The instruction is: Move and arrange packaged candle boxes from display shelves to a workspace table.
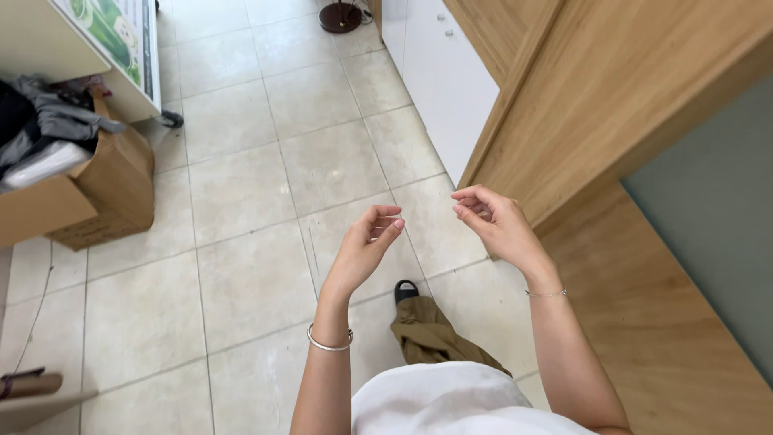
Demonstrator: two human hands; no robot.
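Both hands are raised in front of the body and hold nothing. The left hand [366, 242] has its fingers loosely curled, palm turned inward, a silver bangle [329, 341] on the wrist. The right hand [495, 221] is curled the same way, fingers bent toward the left one, a thin chain bracelet [547, 294] at the wrist. The two hands are near each other, fingertips apart, with only air between them.

Below them lies a pale tiled floor [241, 193], which gives wide open room ahead and to the left. One foot in a dark shoe [406, 289] steps forward under an olive trouser leg [431, 334].

Close on the right, the edge of a wooden counter [644, 306] runs just beside the right forearm, and a slanted wooden panel [580, 97] rises above it. Beyond stands a white cabinet [443, 72].

At the far left an open brown cardboard box [88, 197] holds grey and dark cloth. Behind it a white board bears a green and white poster [121, 32].
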